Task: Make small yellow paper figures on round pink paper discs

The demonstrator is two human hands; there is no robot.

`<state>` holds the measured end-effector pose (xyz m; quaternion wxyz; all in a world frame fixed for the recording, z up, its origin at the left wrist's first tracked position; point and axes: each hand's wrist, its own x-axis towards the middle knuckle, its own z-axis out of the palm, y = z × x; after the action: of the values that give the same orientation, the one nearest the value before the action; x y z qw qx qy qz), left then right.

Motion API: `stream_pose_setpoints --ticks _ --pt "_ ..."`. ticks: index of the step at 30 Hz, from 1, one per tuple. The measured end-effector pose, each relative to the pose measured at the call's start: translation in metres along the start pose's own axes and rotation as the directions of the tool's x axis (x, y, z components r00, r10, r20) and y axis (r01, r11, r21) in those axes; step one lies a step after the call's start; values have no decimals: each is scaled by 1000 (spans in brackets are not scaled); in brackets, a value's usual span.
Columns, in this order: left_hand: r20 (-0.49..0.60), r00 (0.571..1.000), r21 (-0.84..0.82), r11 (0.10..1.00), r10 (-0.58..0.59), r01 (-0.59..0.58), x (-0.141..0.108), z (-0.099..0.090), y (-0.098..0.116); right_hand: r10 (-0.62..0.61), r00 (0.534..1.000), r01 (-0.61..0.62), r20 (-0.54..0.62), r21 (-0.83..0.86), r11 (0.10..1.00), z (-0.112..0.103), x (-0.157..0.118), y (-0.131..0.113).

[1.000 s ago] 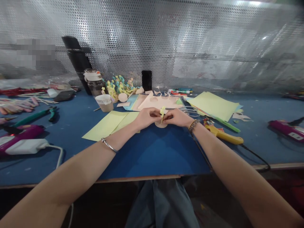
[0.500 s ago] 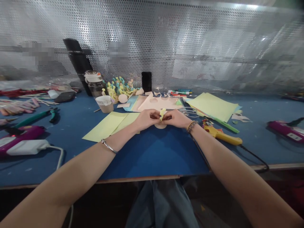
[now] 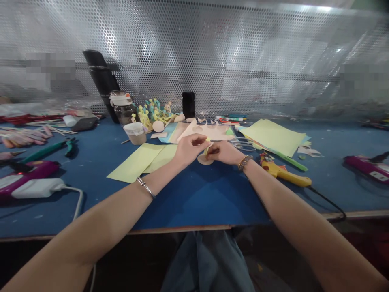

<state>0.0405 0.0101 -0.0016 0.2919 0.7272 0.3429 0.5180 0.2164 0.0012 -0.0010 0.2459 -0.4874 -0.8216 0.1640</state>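
Note:
Over the middle of the table, my left hand (image 3: 192,150) and my right hand (image 3: 225,154) meet around a small yellow paper piece (image 3: 208,139). It stands upright above a pale round disc (image 3: 205,160), and fingers cover most of it. My left thumb and fingertips pinch near its top. Lower down, my right fingers are closed on it close to the disc. Whether its lower end touches the disc I cannot tell. Yellow paper sheets (image 3: 133,163) lie beside my left wrist.
A yellow glue gun (image 3: 287,174) and green cutter-like tool (image 3: 293,161) lie right of my right hand. Behind are pink sheets (image 3: 209,129), a phone (image 3: 188,104), yellow-and-blue paper stars (image 3: 154,113) and a cup (image 3: 135,134). Pliers (image 3: 70,147) and a purple power strip (image 3: 33,172) are left.
My left hand has risen slightly to the top of the yellow paper piece. My right hand stays low on it, and more of the round disc shows.

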Motion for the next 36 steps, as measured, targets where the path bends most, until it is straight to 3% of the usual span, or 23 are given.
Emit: stream_pose_setpoints --ticks 14,28,36 --pt "-13 1000 -13 1000 -28 28 2 3 9 -3 1000 2 17 24 1000 0 0 0" --pt "1 997 23 996 83 -83 3 2 4 36 999 -37 11 58 998 2 0 4" --pt "47 998 -85 995 -41 45 2 0 3 14 1000 -15 19 45 999 0 0 1"
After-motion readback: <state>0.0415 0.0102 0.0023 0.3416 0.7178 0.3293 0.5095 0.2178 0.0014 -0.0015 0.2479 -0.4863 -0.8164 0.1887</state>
